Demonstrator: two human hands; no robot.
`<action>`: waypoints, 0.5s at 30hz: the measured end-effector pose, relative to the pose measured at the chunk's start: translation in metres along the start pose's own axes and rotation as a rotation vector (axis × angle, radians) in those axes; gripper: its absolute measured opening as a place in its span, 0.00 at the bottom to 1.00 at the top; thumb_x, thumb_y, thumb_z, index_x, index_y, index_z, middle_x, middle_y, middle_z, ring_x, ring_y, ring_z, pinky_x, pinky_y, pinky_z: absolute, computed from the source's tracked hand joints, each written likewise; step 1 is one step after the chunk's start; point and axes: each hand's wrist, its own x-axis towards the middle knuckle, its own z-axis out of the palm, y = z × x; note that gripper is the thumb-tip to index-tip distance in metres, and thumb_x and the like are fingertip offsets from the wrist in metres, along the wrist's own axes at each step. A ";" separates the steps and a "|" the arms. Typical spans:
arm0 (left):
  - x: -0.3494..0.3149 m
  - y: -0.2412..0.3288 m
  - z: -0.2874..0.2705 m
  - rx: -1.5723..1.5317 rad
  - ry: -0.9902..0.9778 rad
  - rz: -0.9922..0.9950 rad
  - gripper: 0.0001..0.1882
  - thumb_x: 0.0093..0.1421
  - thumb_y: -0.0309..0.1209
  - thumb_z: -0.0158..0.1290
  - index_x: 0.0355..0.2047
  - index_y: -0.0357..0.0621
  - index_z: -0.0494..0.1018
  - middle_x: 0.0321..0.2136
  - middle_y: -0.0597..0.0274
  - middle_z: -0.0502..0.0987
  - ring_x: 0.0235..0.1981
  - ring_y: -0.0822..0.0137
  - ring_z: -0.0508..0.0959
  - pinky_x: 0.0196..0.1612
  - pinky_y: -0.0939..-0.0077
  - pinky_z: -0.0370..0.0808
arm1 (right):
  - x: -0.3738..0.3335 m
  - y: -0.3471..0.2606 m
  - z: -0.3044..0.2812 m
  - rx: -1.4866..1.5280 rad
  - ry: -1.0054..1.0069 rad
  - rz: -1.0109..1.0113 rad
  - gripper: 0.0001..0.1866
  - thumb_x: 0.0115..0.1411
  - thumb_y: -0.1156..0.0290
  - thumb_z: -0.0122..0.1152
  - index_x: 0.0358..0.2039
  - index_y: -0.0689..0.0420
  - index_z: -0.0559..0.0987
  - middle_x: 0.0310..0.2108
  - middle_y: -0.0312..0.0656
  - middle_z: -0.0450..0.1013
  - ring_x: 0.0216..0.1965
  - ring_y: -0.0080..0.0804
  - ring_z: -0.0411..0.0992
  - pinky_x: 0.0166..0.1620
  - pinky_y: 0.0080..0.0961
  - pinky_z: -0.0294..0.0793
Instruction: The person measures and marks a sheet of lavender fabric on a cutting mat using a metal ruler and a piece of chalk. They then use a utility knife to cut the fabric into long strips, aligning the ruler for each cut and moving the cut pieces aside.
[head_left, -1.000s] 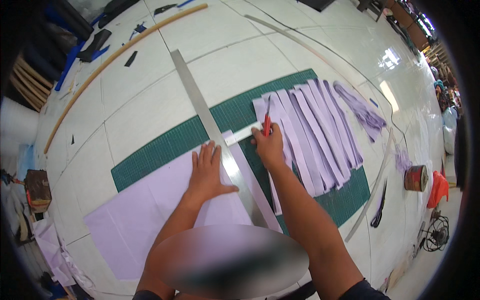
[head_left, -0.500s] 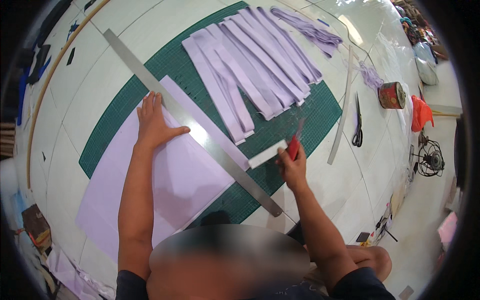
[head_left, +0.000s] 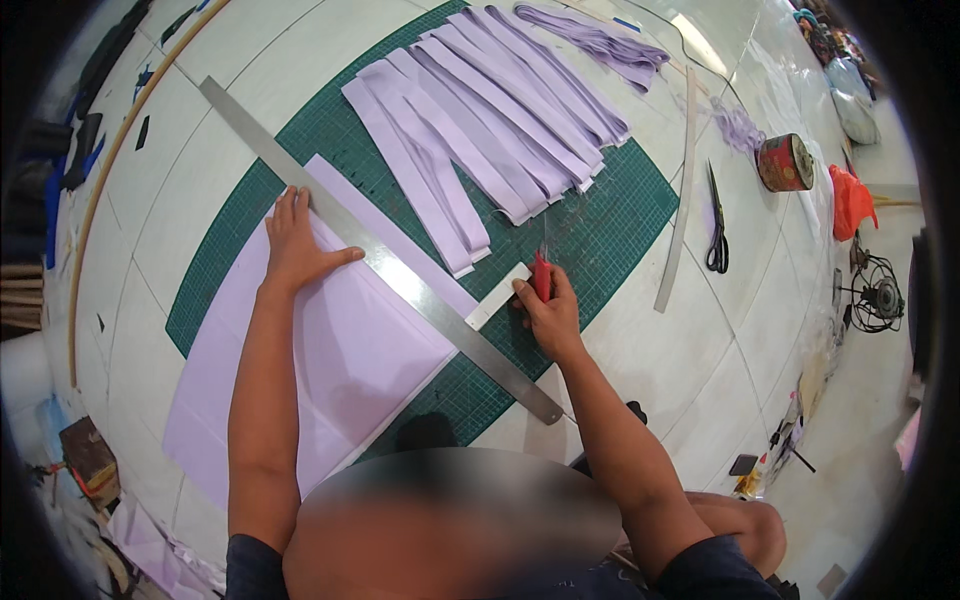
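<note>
My left hand (head_left: pixel 297 246) lies spread on the folded lilac fabric (head_left: pixel 240 380), its fingertips and thumb pressing on the long steel ruler (head_left: pixel 395 272). The ruler crosses the fabric diagonally, and a narrow band of fabric shows beyond its far edge. My right hand (head_left: pixel 550 315) is closed round a red-handled cutter knife (head_left: pixel 542 272), thin blade pointing away, and also pinches a short white flat strip (head_left: pixel 499 297). That strip's near end is at the corner of the fabric, beside the ruler. A green cutting mat (head_left: pixel 610 235) lies underneath.
Cut lilac strips (head_left: pixel 500 110) are spread over the mat's far part, with a lilac bundle (head_left: pixel 600 45) beyond. To the right are a thin pale slat (head_left: pixel 678 205), black scissors (head_left: pixel 717 235), a red tin (head_left: pixel 785 163) and a red plastic bag (head_left: pixel 851 203). A curved cane (head_left: pixel 92 220) runs along the left.
My right hand has moved left and slightly up with the cutter knife and white strip, and the cutter is more upright. My left hand stays on the ruler. The whole view has shifted slightly.
</note>
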 end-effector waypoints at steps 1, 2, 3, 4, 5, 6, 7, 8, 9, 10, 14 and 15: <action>0.000 -0.001 0.000 -0.001 0.004 -0.002 0.71 0.33 0.62 0.72 0.68 0.34 0.51 0.69 0.43 0.50 0.72 0.45 0.46 0.71 0.48 0.45 | 0.000 -0.002 0.001 -0.011 -0.007 0.004 0.22 0.61 0.65 0.67 0.52 0.59 0.72 0.35 0.36 0.72 0.31 0.22 0.74 0.24 0.20 0.69; 0.000 -0.003 -0.001 -0.002 0.008 -0.004 0.71 0.32 0.62 0.72 0.68 0.34 0.51 0.69 0.42 0.50 0.72 0.45 0.46 0.71 0.48 0.45 | 0.001 -0.003 0.002 -0.022 -0.013 0.008 0.22 0.62 0.66 0.67 0.53 0.59 0.71 0.35 0.36 0.72 0.31 0.21 0.74 0.24 0.19 0.69; -0.001 -0.002 0.000 -0.006 0.011 -0.006 0.71 0.32 0.62 0.72 0.68 0.33 0.51 0.69 0.42 0.50 0.72 0.45 0.46 0.71 0.48 0.45 | 0.001 -0.003 0.002 -0.035 -0.019 0.014 0.23 0.62 0.66 0.67 0.53 0.59 0.71 0.36 0.36 0.72 0.31 0.20 0.74 0.24 0.18 0.70; -0.001 -0.001 0.000 -0.009 0.010 -0.006 0.71 0.32 0.62 0.72 0.68 0.33 0.51 0.69 0.42 0.50 0.72 0.45 0.46 0.71 0.48 0.45 | 0.001 -0.002 0.002 -0.023 -0.011 0.011 0.22 0.61 0.66 0.67 0.53 0.59 0.72 0.35 0.36 0.72 0.31 0.21 0.74 0.24 0.19 0.69; -0.001 0.000 0.000 -0.011 0.008 -0.006 0.71 0.32 0.62 0.72 0.68 0.33 0.51 0.69 0.42 0.50 0.72 0.45 0.46 0.71 0.48 0.45 | 0.001 -0.001 0.003 -0.010 -0.003 0.009 0.22 0.61 0.65 0.67 0.52 0.58 0.73 0.35 0.36 0.72 0.31 0.21 0.74 0.24 0.19 0.69; -0.001 -0.001 -0.001 -0.012 0.008 -0.007 0.71 0.32 0.62 0.72 0.68 0.33 0.51 0.69 0.42 0.50 0.72 0.45 0.46 0.71 0.47 0.45 | 0.001 0.000 0.004 0.003 0.004 0.005 0.22 0.60 0.64 0.68 0.52 0.58 0.74 0.35 0.35 0.72 0.31 0.22 0.74 0.24 0.20 0.69; -0.001 -0.002 -0.001 -0.012 0.008 -0.006 0.72 0.32 0.62 0.72 0.68 0.33 0.51 0.69 0.42 0.50 0.72 0.45 0.47 0.71 0.47 0.45 | 0.001 0.000 0.005 0.004 0.005 0.004 0.22 0.60 0.64 0.68 0.52 0.58 0.74 0.36 0.35 0.72 0.31 0.22 0.74 0.24 0.20 0.69; -0.001 -0.003 -0.002 -0.011 0.008 -0.005 0.72 0.32 0.62 0.72 0.68 0.32 0.51 0.69 0.42 0.50 0.72 0.45 0.47 0.71 0.47 0.45 | 0.001 0.001 0.007 0.005 0.008 0.004 0.22 0.60 0.64 0.68 0.52 0.58 0.74 0.36 0.35 0.72 0.31 0.21 0.74 0.23 0.20 0.69; -0.002 -0.005 -0.002 -0.009 0.007 -0.005 0.72 0.32 0.62 0.72 0.68 0.32 0.51 0.69 0.42 0.50 0.72 0.45 0.47 0.71 0.48 0.45 | 0.000 0.000 0.009 0.006 0.008 0.003 0.22 0.60 0.64 0.68 0.52 0.58 0.74 0.36 0.35 0.72 0.31 0.21 0.74 0.23 0.20 0.69; -0.002 -0.006 -0.003 0.006 0.006 -0.005 0.71 0.32 0.62 0.72 0.68 0.32 0.51 0.69 0.41 0.51 0.72 0.45 0.47 0.71 0.48 0.46 | -0.001 -0.001 0.010 -0.005 0.007 0.009 0.22 0.60 0.64 0.68 0.52 0.58 0.73 0.36 0.36 0.72 0.31 0.21 0.74 0.24 0.20 0.69; 0.007 0.002 0.003 0.017 0.027 0.048 0.70 0.32 0.60 0.73 0.68 0.32 0.51 0.68 0.41 0.52 0.71 0.44 0.49 0.71 0.51 0.48 | 0.005 0.008 -0.003 -0.068 0.031 -0.001 0.23 0.60 0.64 0.68 0.52 0.59 0.73 0.36 0.38 0.73 0.30 0.23 0.74 0.29 0.23 0.73; 0.010 0.007 0.006 0.004 0.042 0.074 0.70 0.32 0.59 0.73 0.67 0.33 0.51 0.68 0.40 0.53 0.71 0.44 0.50 0.71 0.52 0.48 | 0.009 0.014 -0.012 -0.090 0.046 -0.015 0.23 0.60 0.64 0.68 0.52 0.59 0.73 0.36 0.38 0.73 0.30 0.23 0.74 0.30 0.24 0.74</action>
